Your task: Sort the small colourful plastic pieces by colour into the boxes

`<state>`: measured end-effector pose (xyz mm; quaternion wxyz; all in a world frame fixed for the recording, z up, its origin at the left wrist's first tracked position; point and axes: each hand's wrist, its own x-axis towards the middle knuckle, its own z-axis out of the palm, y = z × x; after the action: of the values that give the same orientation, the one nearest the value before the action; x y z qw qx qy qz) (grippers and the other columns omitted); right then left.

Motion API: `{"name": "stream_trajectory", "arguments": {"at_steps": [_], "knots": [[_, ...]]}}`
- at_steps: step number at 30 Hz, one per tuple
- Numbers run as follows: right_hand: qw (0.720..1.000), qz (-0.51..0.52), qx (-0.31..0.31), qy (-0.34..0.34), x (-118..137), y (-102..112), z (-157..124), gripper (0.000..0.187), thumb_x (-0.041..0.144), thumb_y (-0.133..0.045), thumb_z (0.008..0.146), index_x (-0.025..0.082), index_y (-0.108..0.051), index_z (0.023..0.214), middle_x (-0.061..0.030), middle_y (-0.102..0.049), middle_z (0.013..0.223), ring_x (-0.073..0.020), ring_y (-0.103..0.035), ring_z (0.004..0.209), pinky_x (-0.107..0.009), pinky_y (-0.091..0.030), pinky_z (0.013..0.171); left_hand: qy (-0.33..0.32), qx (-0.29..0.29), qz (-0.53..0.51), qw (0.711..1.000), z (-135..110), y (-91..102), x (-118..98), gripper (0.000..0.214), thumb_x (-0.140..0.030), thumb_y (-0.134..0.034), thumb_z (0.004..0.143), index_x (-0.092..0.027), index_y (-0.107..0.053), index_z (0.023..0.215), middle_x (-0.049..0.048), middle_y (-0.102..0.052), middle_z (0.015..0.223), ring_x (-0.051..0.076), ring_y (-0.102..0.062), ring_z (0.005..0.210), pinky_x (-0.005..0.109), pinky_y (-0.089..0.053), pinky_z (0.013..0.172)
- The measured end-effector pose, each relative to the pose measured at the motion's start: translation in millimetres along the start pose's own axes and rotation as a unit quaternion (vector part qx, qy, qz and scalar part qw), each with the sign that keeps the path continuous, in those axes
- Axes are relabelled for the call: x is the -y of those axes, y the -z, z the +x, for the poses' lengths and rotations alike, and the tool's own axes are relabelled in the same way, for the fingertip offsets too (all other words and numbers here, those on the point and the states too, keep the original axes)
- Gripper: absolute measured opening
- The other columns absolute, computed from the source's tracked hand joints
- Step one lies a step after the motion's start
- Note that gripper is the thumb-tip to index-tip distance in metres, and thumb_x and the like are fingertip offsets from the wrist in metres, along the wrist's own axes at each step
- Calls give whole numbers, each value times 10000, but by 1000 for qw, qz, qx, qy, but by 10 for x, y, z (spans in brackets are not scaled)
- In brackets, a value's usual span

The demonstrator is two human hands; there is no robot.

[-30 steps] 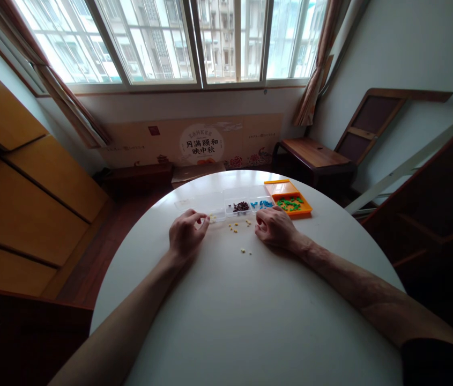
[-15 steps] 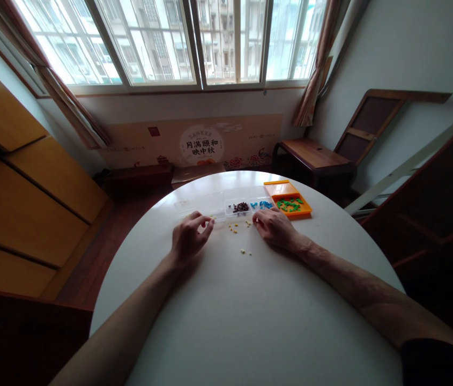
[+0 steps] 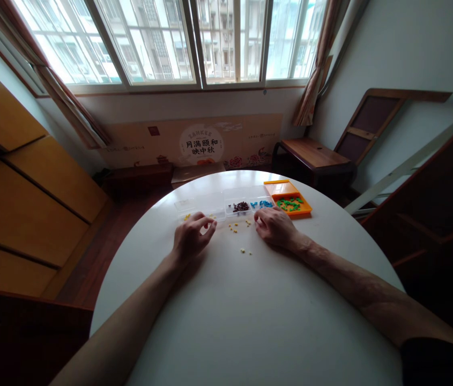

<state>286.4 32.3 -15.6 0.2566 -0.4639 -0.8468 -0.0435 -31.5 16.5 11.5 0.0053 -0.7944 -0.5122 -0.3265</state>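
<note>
My left hand rests at the near edge of a clear plastic case. Its thumb and forefinger come together in a pinch; whatever is between the tips is too small to make out. My right hand lies on the table before the blue pieces, fingers curled together, tips hidden or too small to read. Between the hands, small yellow pieces are scattered on the white table, with paler ones closer to me. More yellow pieces show in the case beyond my left hand.
Dark brown pieces sit in a clear compartment beside the blue ones. An orange box holds green pieces, its lid section folded back. Beyond the round table stand a wooden chair and a printed panel under the window.
My left hand has shifted slightly right and down, uncovering yellow pieces in the case behind it. My right hand has moved a touch to the right. The scattered pieces look the same.
</note>
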Motion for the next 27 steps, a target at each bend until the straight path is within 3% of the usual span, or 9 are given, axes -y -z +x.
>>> {"name": "stream_trajectory", "arguments": {"at_steps": [6,14,23,27], "knots": [[1000,9,19,-2,5,15,10,102,143,-607,967,212,-676,996,-53,-744,857,-242,-643,823,-364,-428,928,1,6,0,1000,-1,-3,1,318,-436,-599,1066,-244,-821,942,15,-747,945,118,-579,603,287,-409,640],[998,66,-11,2,21,17,-6,174,113,-605,955,210,-703,1062,-24,-745,835,-224,-671,816,-353,-449,969,3,10,-3,1000,-1,5,-15,310,-436,-602,1062,-253,-825,950,14,-745,954,117,-571,599,290,-405,633],[994,103,7,29,8,10,-7,184,117,-591,1011,215,-715,1103,-48,-785,970,-233,-696,919,-354,-465,978,-1,6,-5,1000,-6,0,-14,328,-441,-593,1066,-247,-820,931,16,-753,950,119,-581,602,288,-407,632],[995,89,8,35,-4,-10,3,100,170,-654,1004,221,-714,1066,-57,-759,982,-251,-666,973,-375,-465,981,-3,2,-3,1000,-7,-1,-13,327,-441,-596,1067,-249,-823,933,15,-745,931,120,-573,602,292,-408,631]]}}
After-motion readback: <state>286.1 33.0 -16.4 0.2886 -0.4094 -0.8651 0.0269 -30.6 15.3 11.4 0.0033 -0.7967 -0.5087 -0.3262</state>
